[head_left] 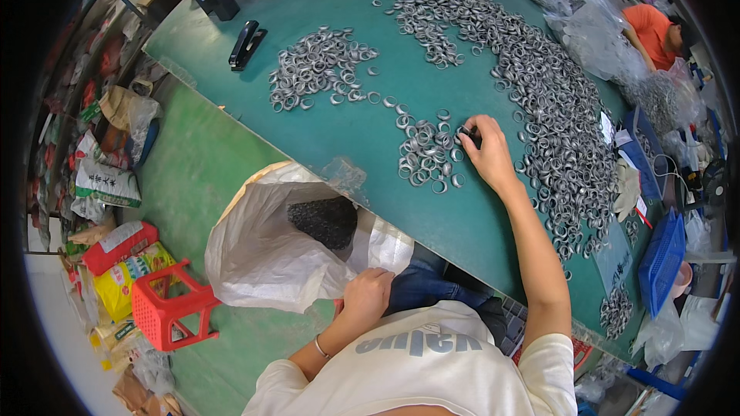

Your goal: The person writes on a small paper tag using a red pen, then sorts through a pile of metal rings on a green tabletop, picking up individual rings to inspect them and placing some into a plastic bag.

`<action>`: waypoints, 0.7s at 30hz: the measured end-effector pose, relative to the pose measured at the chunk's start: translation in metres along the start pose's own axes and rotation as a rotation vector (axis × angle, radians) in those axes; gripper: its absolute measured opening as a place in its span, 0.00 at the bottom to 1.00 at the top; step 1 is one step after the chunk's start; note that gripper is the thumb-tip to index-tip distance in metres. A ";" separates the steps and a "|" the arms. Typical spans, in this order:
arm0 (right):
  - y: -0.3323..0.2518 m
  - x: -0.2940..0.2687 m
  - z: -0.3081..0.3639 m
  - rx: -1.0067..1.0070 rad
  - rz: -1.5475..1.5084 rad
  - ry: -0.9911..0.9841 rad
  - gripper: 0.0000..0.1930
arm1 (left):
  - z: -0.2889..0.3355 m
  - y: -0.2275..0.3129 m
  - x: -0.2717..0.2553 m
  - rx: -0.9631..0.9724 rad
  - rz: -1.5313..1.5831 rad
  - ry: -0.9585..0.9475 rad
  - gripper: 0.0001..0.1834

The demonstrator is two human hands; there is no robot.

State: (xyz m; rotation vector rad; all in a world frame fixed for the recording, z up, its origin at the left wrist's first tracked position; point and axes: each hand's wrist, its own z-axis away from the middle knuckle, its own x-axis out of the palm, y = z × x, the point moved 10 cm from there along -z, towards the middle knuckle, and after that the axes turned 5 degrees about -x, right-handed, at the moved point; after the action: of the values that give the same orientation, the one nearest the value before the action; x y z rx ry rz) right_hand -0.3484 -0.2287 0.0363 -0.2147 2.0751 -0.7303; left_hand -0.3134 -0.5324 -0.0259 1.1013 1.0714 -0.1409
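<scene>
My right hand (487,146) is over the green table, its thumb and fingers pinched on a small dark piece (471,137) whose kind I cannot make out. Just left of those fingers lies a small loose pile of grey metal rings (422,148). A far larger heap of the same rings (551,119) spreads to the right of the hand. My left hand (367,293) is closed on the rim of a white woven sack (262,262). The sack gapes beside the table edge, and a mass of small black pieces (327,222) shows inside it.
Another ring pile (316,65) lies farther left, near a black stapler (246,45). A red plastic stool (173,304) stands on the floor at left. Blue baskets (663,262) and plastic bags (593,35) crowd the right side. A person in orange (650,31) is at far right.
</scene>
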 end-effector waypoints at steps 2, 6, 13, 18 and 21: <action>0.008 0.003 -0.001 0.104 -0.041 -0.062 0.10 | 0.000 -0.001 0.000 -0.007 -0.002 -0.004 0.05; 0.016 0.002 0.000 0.226 -0.133 -0.086 0.09 | -0.001 0.000 0.001 -0.007 -0.008 -0.015 0.05; 0.019 -0.004 0.022 0.406 -0.608 0.043 0.06 | -0.001 0.001 0.001 -0.007 -0.005 -0.013 0.04; -0.096 0.060 0.065 0.481 -0.982 -0.420 0.09 | -0.001 -0.001 0.004 -0.025 -0.021 -0.039 0.04; -0.133 0.074 0.072 0.250 -0.787 -0.494 0.13 | -0.002 0.001 0.003 -0.020 -0.027 -0.037 0.04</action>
State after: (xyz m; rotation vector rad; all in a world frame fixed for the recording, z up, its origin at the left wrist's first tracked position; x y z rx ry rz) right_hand -0.3497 -0.3971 0.0305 -0.9953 1.3775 -1.2398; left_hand -0.3123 -0.5288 -0.0279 1.0631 1.0526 -0.1714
